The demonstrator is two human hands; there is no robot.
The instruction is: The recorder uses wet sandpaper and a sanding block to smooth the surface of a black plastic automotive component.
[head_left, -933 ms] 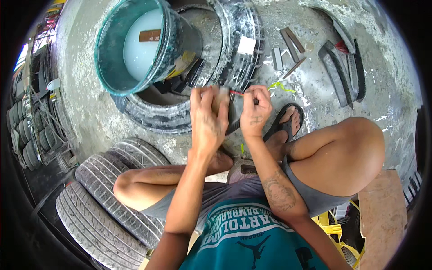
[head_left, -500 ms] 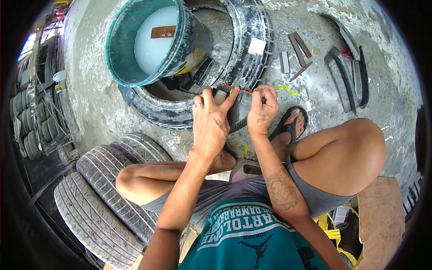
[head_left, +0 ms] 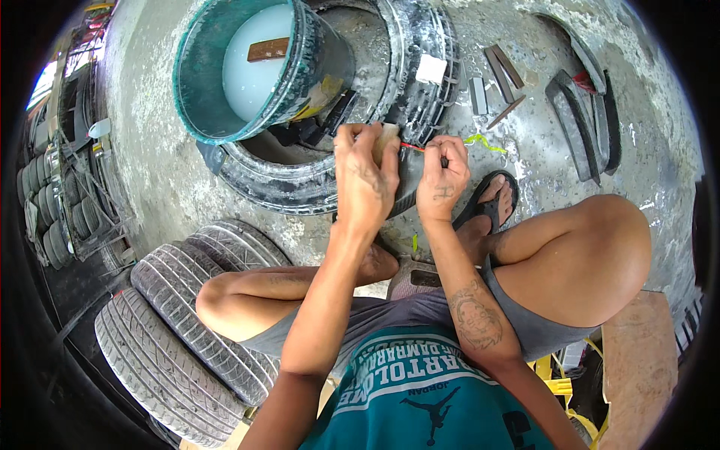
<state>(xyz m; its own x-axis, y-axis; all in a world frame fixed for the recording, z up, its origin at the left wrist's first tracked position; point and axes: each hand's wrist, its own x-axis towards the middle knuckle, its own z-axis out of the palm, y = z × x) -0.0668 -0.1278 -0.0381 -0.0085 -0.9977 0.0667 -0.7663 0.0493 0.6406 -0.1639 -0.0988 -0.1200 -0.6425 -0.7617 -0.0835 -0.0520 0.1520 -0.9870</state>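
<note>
Compared with the preceding picture, the left hand [head_left: 365, 176] has shifted toward one o'clock, its spread fingers now gathered about the pale block [head_left: 386, 138], likewise displaced; less of the red strip [head_left: 412, 146] shows.

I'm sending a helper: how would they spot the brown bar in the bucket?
Find the teal bucket at upper left. Within its pale, cloudy liquid is a brown rectangular bar. Unlike the narrow bars on the floor, it sits in liquid.

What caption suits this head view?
Left hand holding a pale block, right hand gripping a red-shafted tool, near a tyre.
</note>
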